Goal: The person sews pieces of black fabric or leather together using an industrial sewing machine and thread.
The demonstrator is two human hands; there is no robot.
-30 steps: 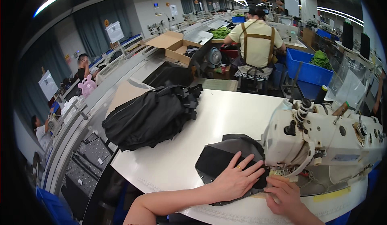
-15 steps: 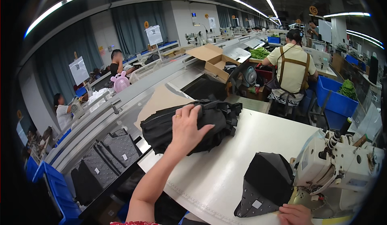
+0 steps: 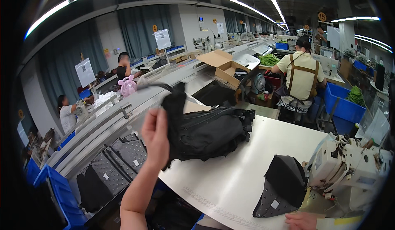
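Observation:
My left hand [image 3: 155,137] is raised at the left end of the pile, its fingers pinched on a black fabric piece [image 3: 175,106] that blurs with motion. A thin dark strip trails from the piece's top. Beside it, the pile of black sewn fabric pieces [image 3: 214,133] lies across the white table [image 3: 222,180]. Low on the right, my right hand [image 3: 301,221] rests by the near edge of a black and grey dotted fabric panel [image 3: 284,184], fingers stretched out. This panel bears a small white label and lies against the sewing machine [image 3: 345,164].
Dotted grey fabric panels [image 3: 119,158] lie on a lower surface at left, by a blue bin [image 3: 55,197]. An open cardboard box [image 3: 224,67] stands beyond the table. A co-worker [image 3: 302,77] sits ahead at right, near a blue crate [image 3: 341,102] with green pieces.
My left hand has gone from lying spread on the pile to lifting a black piece up at its left end. My right hand stays low by the dotted panel.

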